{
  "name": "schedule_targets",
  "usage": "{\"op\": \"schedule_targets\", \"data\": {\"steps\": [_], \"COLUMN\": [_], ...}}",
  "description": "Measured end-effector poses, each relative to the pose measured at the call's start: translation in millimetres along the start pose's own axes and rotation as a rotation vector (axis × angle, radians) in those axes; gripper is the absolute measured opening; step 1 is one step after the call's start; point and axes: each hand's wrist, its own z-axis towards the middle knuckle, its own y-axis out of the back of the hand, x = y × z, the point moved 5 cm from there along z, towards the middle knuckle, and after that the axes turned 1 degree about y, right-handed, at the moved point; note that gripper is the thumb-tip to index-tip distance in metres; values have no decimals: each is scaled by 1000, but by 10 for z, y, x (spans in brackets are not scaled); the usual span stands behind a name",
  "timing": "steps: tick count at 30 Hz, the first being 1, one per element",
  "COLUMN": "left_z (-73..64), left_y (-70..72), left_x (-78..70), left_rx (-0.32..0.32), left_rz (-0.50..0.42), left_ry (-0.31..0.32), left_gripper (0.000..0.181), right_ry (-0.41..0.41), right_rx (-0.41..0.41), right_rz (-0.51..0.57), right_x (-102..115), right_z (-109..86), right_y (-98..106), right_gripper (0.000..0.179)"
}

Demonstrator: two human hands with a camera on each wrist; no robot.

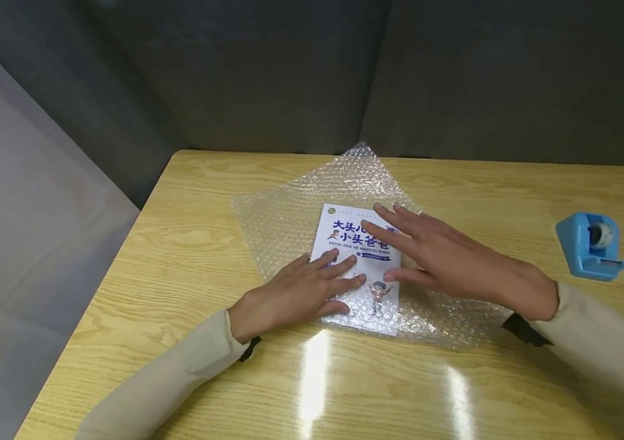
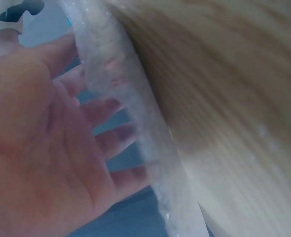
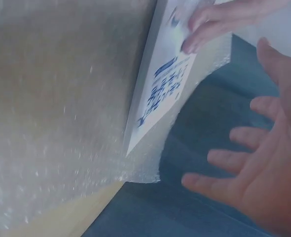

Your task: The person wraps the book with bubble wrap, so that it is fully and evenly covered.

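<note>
A white book [image 1: 356,311] with blue Chinese lettering and cartoon figures lies on a sheet of bubble wrap [image 1: 284,226]. Shiny wrap also shows across the lower part of its cover. My left hand [image 1: 312,287] rests flat with spread fingers on the book's lower left; in the left wrist view its fingertips meet the bubble wrap [image 2: 145,123]. Over the upper right of the cover is my right hand [image 1: 438,253], fingers straight and apart, holding nothing. The right wrist view shows the right hand [image 3: 264,158] raised off the book [image 3: 158,98], palm toward it.
A blue tape dispenser [image 1: 581,244] with a roll in it stands at the right of the wooden table [image 1: 190,201]. Dark curtains [image 1: 267,73] hang behind the table's far edge, and a pale cloth [image 1: 25,214] is on the left.
</note>
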Motion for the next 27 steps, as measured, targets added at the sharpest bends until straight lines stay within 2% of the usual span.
{"op": "schedule_targets", "data": {"steps": [10,18,27], "left_z": [16,26,-10], "left_y": [-31,-28,-10], "left_x": [-8,-14,5], "left_rx": [-14,-16,-8], "left_rz": [-16,-2,-19], "left_ry": [-10,-14,-8], "left_gripper": [57,57,57], "right_ry": [-116,-136,-215], "right_rx": [-4,0,97], "right_rz": [-107,-18,58], "right_x": [-476,-740,-953], "right_z": [330,567,785], "right_y": [-60,-82,-129], "right_gripper": [76,69,64]}}
